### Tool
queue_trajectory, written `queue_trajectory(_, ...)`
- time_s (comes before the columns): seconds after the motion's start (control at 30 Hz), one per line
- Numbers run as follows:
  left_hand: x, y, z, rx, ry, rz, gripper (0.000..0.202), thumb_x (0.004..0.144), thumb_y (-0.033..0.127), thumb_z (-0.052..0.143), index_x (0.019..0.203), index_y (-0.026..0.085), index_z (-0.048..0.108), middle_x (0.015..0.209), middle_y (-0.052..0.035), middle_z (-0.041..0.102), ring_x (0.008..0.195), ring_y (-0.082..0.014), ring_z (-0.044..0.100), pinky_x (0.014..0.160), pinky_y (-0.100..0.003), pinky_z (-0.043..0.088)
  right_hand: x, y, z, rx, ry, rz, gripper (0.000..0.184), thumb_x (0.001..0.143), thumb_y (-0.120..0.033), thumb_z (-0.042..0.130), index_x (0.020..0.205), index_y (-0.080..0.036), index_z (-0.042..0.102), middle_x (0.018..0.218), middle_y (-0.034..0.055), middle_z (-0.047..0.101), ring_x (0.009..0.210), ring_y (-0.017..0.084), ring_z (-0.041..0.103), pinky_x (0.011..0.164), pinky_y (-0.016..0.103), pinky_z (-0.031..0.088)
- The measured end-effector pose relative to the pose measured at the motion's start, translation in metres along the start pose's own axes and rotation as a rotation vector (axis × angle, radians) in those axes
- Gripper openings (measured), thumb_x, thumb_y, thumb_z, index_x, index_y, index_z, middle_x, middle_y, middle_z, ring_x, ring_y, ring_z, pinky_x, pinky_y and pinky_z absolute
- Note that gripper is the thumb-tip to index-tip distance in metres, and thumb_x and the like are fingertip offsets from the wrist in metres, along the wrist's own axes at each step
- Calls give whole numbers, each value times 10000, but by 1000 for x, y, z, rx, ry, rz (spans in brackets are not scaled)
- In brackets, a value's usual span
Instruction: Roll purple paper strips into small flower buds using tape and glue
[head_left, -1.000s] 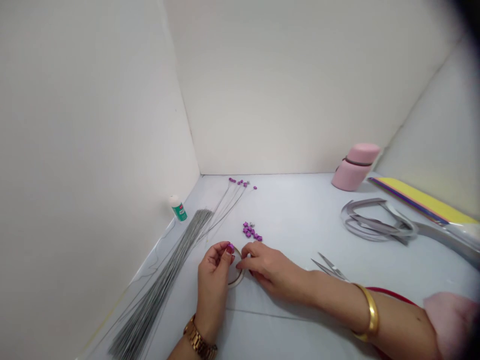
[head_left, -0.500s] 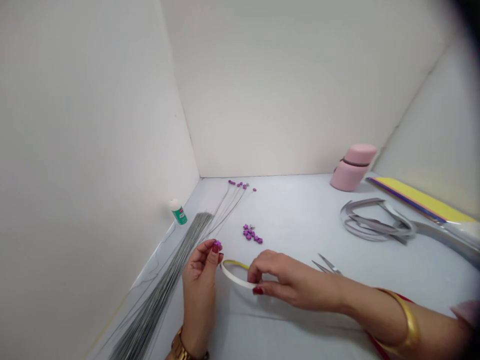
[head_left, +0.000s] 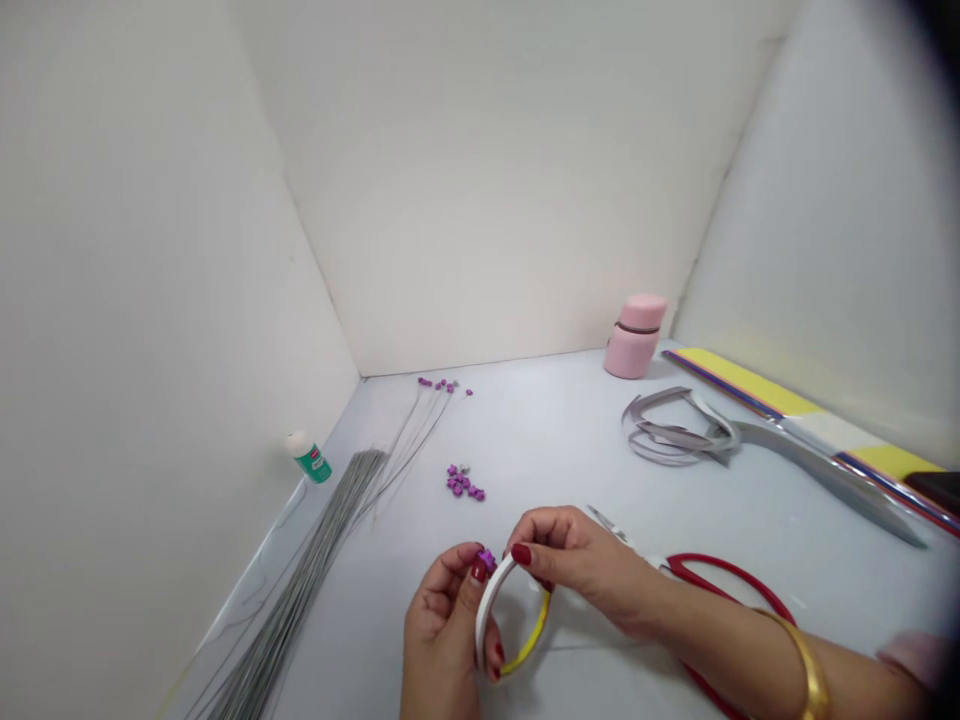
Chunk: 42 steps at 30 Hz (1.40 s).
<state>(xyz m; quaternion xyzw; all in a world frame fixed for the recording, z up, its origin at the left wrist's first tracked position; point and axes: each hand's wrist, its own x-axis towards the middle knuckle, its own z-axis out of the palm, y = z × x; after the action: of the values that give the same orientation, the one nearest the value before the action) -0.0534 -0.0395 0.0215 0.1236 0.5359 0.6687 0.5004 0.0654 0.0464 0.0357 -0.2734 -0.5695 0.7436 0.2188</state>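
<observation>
Paper ring [head_left: 485, 620] held in both hands

From my remote seat I look down into a white-walled booth [head_left: 480, 190] with a pale tabletop [head_left: 570, 440]. Along the left wall lies a long bundle of grey wires [head_left: 300, 570], with a green-labelled glue bottle [head_left: 309, 458] beyond it. A pink cylindrical container [head_left: 635, 337], grey paper strips [head_left: 675, 425] and red-handled scissors [head_left: 720, 590] sit to the right, apparently kept within reach but clear of the hands. Nearer the middle, a small cluster of purple flowers [head_left: 462, 483] lies loose. The white-and-yellow ring is up in both hands near the front of the tabletop, gripped at two places, which seems to steady it. The right hand [head_left: 570, 560] pinches its top edge. The left hand [head_left: 442, 630] curls around its lower side, fingertips [head_left: 480, 570] grasping a tiny purple flower [head_left: 487, 561] against the rim.
</observation>
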Motion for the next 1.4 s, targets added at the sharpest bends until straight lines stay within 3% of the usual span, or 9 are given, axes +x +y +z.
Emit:
queue_trajectory(0.17, -9, -6, 19, -57, 88, 33, 359, 569, 416, 715, 795, 167, 590, 234, 119, 393, 190, -22, 311, 223, -83, 215, -3, 1, 2, -12, 66, -82, 306, 738, -436, 600, 672, -139, 569, 565, -43, 476, 550, 84, 410, 565, 211, 331)
queue_trajectory(0.33, -16, -8, 37, -112, 171, 137, 399, 535, 428, 735, 786, 160, 579, 523, 51, 618, 208, 19, 358, 225, -72, 241, -16, -5, -1, -79, 217, -177, 250, 773, -392, 574, 936, -203, 579, 923, 27, 575, 870, 165, 484, 802, 290, 355)
queue_trajectory(0.5, -18, -14, 40, -80, 157, 200, 382, 538, 401, 745, 781, 149, 592, 631, 14, 661, 201, 34, 375, 229, -66, 231, -29, -10, -13, 81, 343, -163, 170, 799, -350, 542, 772, -185, 576, 781, 1, 570, 788, 137, 484, 755, 254, 355)
queue_trajectory(0.6, -19, -16, 41, -62, 149, 221, 359, 546, 392, 746, 774, 154, 603, 555, 29, 653, 211, 27, 380, 245, -61, 243, -40, -13, -14, 19, 272, -98, 250, 764, -371, 586, 638, -156, 564, 604, -19, 526, 607, 108, 449, 629, 230, 350)
queue_trajectory(0.73, -25, -17, 45, -50, 97, 261, 313, 525, 368, 766, 718, 162, 631, 420, 52, 595, 295, -18, 446, 324, -87, 348, -50, -15, 0, 133, 59, -35, 226, 718, -361, 640, 784, -147, 606, 668, 2, 563, 652, 130, 505, 622, 237, 369)
queue_trajectory(0.93, -29, -19, 48, 65, 85, 359, 260, 557, 379, 744, 713, 193, 651, 472, 54, 618, 355, -46, 475, 369, -115, 391, -48, -10, 15, 293, 223, 26, 222, 715, -374, 639, 721, -159, 579, 595, -25, 534, 583, 103, 481, 573, 209, 348)
queue_trajectory(1.07, -24, -17, 47, 59, 129, 381, 238, 511, 368, 771, 659, 212, 668, 616, 36, 699, 576, -85, 603, 576, -112, 465, -48, -12, 9, 311, 256, -30, 208, 723, -360, 632, 730, -168, 551, 703, -11, 550, 650, 111, 487, 642, 227, 375)
queue_trajectory(1.23, -14, -9, 41, 74, 114, 263, 289, 481, 369, 785, 687, 200, 672, 602, 26, 687, 585, -97, 614, 592, -135, 471, -53, -18, -10, 131, 263, -144, 150, 855, -347, 441, 823, -200, 451, 681, -20, 539, 688, 131, 496, 716, 275, 372)
queue_trajectory(1.4, -7, -6, 35, 78, -66, 104, 261, 528, 326, 774, 703, 158, 680, 602, 6, 655, 532, -96, 585, 555, -179, 480, -57, -27, -36, -574, 325, -228, 257, 852, -362, 437, 686, -179, 507, 569, -38, 445, 526, 103, 397, 504, 224, 294)
